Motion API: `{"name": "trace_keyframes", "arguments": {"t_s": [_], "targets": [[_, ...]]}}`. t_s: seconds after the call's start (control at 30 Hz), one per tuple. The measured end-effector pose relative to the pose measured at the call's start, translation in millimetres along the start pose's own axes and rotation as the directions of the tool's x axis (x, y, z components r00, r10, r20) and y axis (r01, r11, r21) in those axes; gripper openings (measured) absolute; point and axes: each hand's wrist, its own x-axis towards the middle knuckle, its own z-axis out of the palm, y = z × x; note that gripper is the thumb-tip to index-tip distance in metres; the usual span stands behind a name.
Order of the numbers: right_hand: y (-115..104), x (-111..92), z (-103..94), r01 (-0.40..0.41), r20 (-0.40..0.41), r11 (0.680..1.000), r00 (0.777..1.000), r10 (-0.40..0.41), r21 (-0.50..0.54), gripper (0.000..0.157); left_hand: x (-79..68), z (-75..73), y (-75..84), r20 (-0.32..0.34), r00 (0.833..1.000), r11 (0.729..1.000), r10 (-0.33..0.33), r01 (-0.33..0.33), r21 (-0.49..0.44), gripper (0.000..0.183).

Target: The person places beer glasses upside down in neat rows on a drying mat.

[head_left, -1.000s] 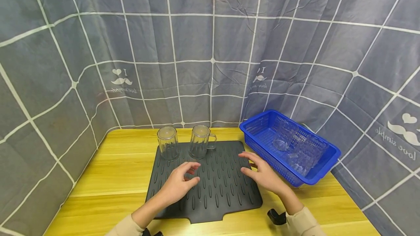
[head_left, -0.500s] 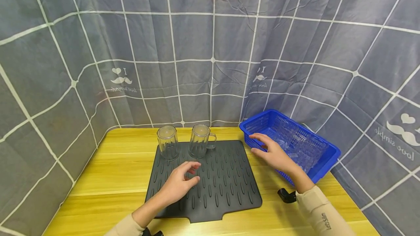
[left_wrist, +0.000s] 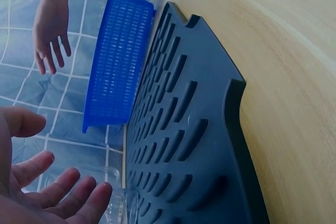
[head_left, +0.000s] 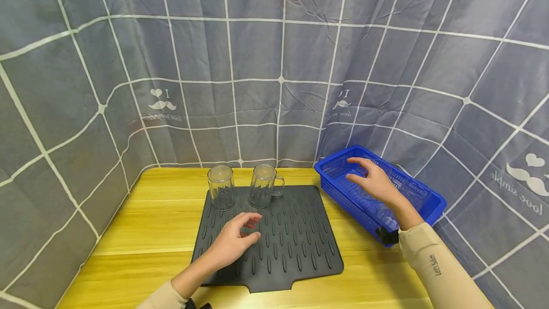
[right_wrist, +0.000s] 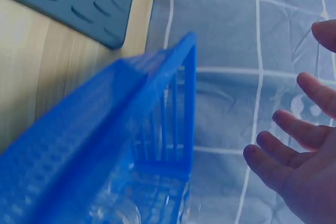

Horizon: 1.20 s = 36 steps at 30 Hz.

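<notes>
Above the dark drying mat (head_left: 296,237), my left hand (head_left: 231,240) hovers with relaxed, slightly bent fingers and holds nothing. My right hand (head_left: 375,182) is over the blue basket (head_left: 343,199), fingers spread and bare of any object; the right wrist view shows the same hand (right_wrist: 302,156) above the basket's rim (right_wrist: 191,51). Inside the basket lie clear glass pieces (head_left: 386,216), partly hidden by the hand and wrist. Two clear glass mugs stand upside down at the mat's back edge: a left mug (head_left: 221,190) and a right mug (head_left: 261,187) whose handle points right.
A yellow wood-grain table (head_left: 150,223) carries everything. Behind and at both sides hangs a grey curtain (head_left: 257,104) with white grid lines. The basket stands at an angle to the right of the mat. A black strap device (head_left: 387,235) sits at my right wrist.
My right hand has moved right and away from me, from above the mat's right edge to above the basket. My left hand and the two mugs have stayed in place.
</notes>
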Motion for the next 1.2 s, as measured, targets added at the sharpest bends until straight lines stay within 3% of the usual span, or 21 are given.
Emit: {"name": "trace_keyframes", "arguments": {"t_s": [0.3,0.6,1.2], "targets": [[26,14,-21.6,-0.13,0.002,0.992,0.992,0.13,0.003,0.062,-0.6,-1.2,-0.9,0.008,1.0,1.0,-0.003,0.003,-0.002,0.039],[44,25,-31.3,-0.132,-0.056,0.989,0.99,0.128,-0.072,0.061,-3.0,1.8,-1.7,0.03,1.0,1.0,-0.002,0.002,-0.002,0.039],[72,36,-39.9,-0.217,-0.004,0.976,0.976,0.217,-0.027,0.075,-5.1,3.2,-0.9,0.035,0.999,1.0,-0.006,0.006,0.016,0.039]]}}
